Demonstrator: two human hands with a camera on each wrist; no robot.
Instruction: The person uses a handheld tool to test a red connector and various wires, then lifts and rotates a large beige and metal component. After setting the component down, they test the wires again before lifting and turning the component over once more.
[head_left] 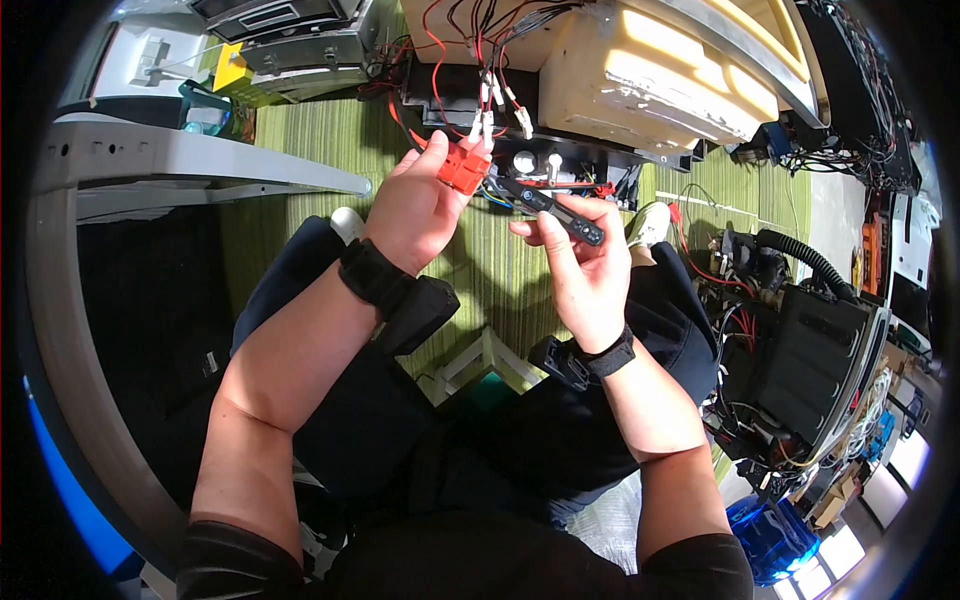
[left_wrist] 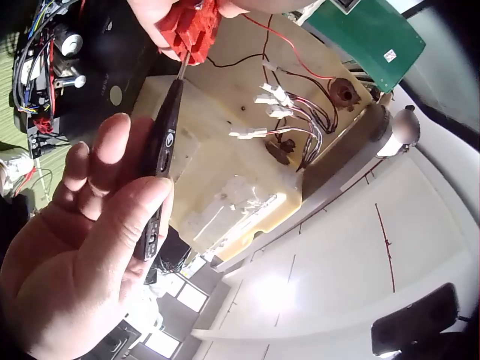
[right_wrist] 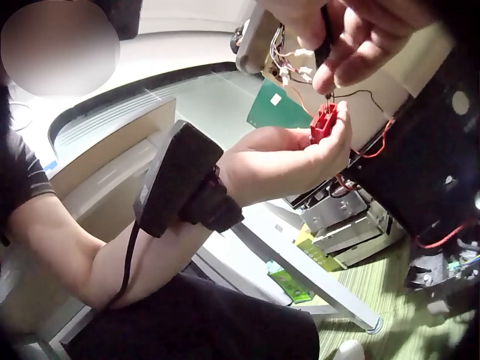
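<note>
My left hand [head_left: 412,208] grips a red plastic power connector [head_left: 463,170], thumb and fingers around its body. A slim black pen-style electric screwdriver [head_left: 565,218] lies between the thumb and fingers of my right hand [head_left: 595,272]. In the left wrist view, the thin metal shaft [left_wrist: 184,67] of the screwdriver meets the open end of the red connector [left_wrist: 189,31], and its tip is hidden there. The right wrist view shows the connector [right_wrist: 323,122] upright in the left hand, the tool coming down onto it. Red and black wires run from behind the connector.
A cream plastic housing [head_left: 650,90] stands beyond the hands, with several white wire plugs [head_left: 487,122] hanging beside it. A black panel [right_wrist: 420,172] with cables lies below it. A grey metal frame leg [head_left: 230,160] crosses at left; black equipment [head_left: 815,360] stands at right.
</note>
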